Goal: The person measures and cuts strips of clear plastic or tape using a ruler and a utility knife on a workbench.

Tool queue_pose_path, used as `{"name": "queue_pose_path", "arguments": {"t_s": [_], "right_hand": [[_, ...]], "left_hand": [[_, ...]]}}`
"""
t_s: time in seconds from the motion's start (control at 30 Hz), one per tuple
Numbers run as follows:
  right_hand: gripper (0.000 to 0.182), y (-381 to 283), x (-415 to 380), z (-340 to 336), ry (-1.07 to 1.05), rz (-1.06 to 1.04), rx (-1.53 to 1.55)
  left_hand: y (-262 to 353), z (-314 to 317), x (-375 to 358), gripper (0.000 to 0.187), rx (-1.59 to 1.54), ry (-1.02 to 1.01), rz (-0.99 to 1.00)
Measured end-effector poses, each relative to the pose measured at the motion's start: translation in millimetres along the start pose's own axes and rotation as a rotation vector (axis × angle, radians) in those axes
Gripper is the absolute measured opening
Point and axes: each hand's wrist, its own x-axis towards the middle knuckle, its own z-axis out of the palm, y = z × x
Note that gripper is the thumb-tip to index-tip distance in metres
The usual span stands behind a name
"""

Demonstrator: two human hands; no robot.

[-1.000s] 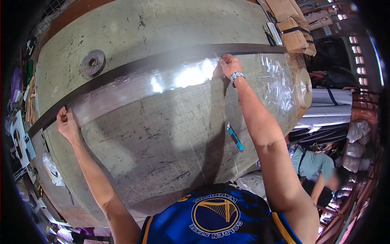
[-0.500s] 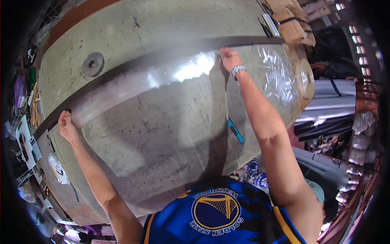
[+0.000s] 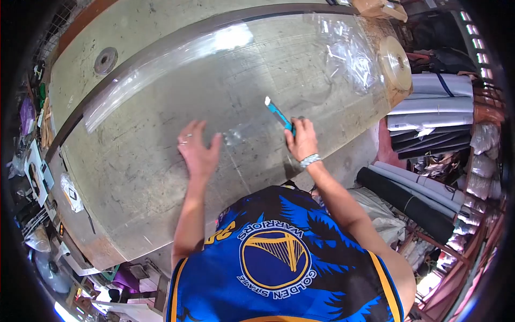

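My right hand is closed on the handle end of a teal utility knife, whose far end points up and left over the table. To the left, my left hand has its fingers apart and holds nothing, over the table's near half. A clear, glossy strip of plastic lies in a curve beside a long dark straightedge. Neither hand touches the strip or the straightedge.
A tape roll lies beyond the straightedge. Crumpled clear plastic and a large roll are at the right end. Wrapped rolls stand off the right side; a small plastic packet lies at the left edge.
Both hands have left the strip and straightedge and come back toward my body. My right hand has taken hold of the teal knife, which lay loose on the table. The view has shifted.
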Motion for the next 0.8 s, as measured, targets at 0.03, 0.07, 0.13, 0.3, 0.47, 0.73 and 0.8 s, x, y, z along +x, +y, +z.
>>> {"name": "queue_pose_path", "arguments": {"t_s": [0.03, 0.07, 0.13, 0.3, 0.47, 0.73, 0.8], "right_hand": [[0.033, 2.8, -4.8, 4.5, -0.011, 0.007, 0.011], [0.033, 8.5, -5.7, 11.1, -0.019, 0.005, 0.023], [0.027, 11.8, -2.9, 15.8, -0.060, 0.076, 0.045], [0.019, 44.1, 12.9, 11.4, -0.223, 0.164, 0.417], [0.017, 55.3, 44.1, -47.0, -0.266, 0.007, 0.829], [0.017, 50.6, 173.9, 9.1, -0.635, -0.098, 0.843], [0.018, 42.2, 199.3, 28.0, -0.756, -0.078, 0.771]], "left_hand": [[21.3, 16.1, -7.7, 0.049, 0.039, -0.038, -0.023], [27.1, 28.9, -15.2, 0.050, 0.060, 0.000, 0.003], [33.5, 52.6, -26.9, 0.052, 0.109, 0.086, 0.055], [33.8, 52.0, -40.6, 0.052, 0.201, 0.117, -0.036], [35.0, 36.9, -77.8, 0.058, 0.271, 0.155, -0.208], [33.4, 16.1, -144.0, 0.060, 0.375, 0.427, -0.438], [24.3, 9.2, -152.4, 0.056, 0.412, 0.474, -0.490]]}}
